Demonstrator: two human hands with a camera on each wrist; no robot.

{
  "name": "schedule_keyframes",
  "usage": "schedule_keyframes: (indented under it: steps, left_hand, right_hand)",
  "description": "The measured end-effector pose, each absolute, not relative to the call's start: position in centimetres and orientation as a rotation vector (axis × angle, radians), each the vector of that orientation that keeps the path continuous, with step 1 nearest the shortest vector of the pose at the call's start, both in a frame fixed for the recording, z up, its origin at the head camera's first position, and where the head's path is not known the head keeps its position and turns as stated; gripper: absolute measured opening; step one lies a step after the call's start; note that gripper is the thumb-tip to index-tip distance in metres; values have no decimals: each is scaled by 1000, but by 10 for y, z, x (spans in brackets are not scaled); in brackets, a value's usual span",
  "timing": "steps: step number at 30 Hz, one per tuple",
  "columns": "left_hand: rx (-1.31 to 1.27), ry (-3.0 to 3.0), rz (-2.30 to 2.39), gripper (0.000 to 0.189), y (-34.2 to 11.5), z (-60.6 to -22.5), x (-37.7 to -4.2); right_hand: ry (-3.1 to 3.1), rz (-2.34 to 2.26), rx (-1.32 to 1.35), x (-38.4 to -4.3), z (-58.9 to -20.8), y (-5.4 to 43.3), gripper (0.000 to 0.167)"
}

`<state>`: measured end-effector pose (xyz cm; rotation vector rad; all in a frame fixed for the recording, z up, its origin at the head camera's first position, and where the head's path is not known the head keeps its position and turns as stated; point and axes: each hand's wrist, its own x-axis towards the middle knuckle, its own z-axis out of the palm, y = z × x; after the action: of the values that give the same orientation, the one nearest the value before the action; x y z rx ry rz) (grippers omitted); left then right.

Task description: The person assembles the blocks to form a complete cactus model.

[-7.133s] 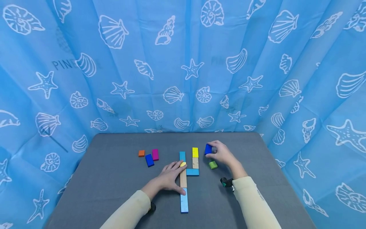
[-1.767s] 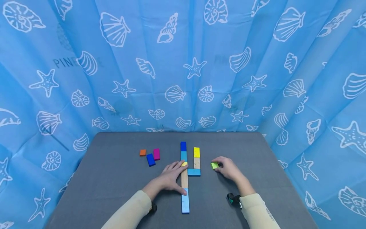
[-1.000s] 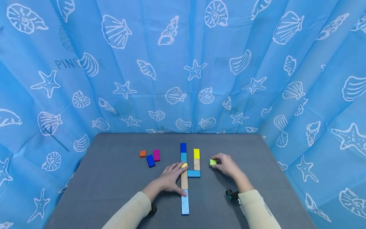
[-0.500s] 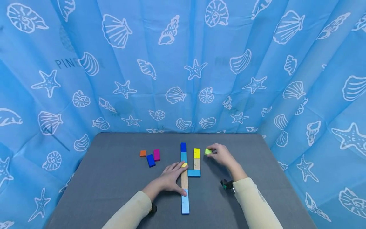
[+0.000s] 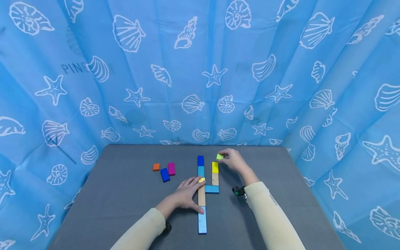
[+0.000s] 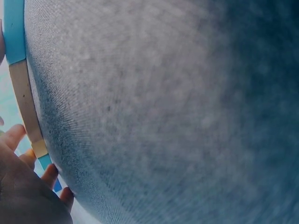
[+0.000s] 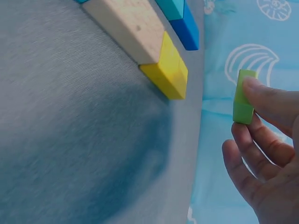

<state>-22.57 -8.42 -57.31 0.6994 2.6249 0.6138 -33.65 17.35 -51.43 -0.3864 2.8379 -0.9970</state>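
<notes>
My right hand [image 5: 233, 161] pinches a small lime-green block [image 5: 220, 157] between thumb and fingers, just beyond the far end of the yellow block [image 5: 215, 167]. In the right wrist view the green block [image 7: 245, 97] is apart from the yellow block [image 7: 169, 70]. That yellow block tops a short row with a plain wooden block [image 5: 215, 179] and a blue block [image 5: 212, 189]. My left hand [image 5: 184, 195] lies with spread fingers over the longer row, its fingertips at a small yellow piece [image 5: 201, 180] and its thumb on the light blue block [image 5: 202, 222].
Left of the rows lie loose blocks: an orange one [image 5: 156, 167], a blue one [image 5: 165, 175] and a magenta one [image 5: 171, 169]. A dark blue block [image 5: 200, 160] ends the long row. The grey table [image 5: 125, 201] backs onto a blue shell-print curtain [image 5: 200, 69].
Earlier my right hand held the dark blue block, which now sits at the long row's far end. It has since lifted the green block and carried it left and away. My left hand stays.
</notes>
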Motion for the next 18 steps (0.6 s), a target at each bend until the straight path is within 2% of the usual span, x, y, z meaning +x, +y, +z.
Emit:
schedule_keyframes:
  steps: [18]
  left_hand:
    - [698, 2620, 620, 115, -85, -576, -228]
  right_hand:
    - [2780, -1071, -386, -370, -523, 135, 38]
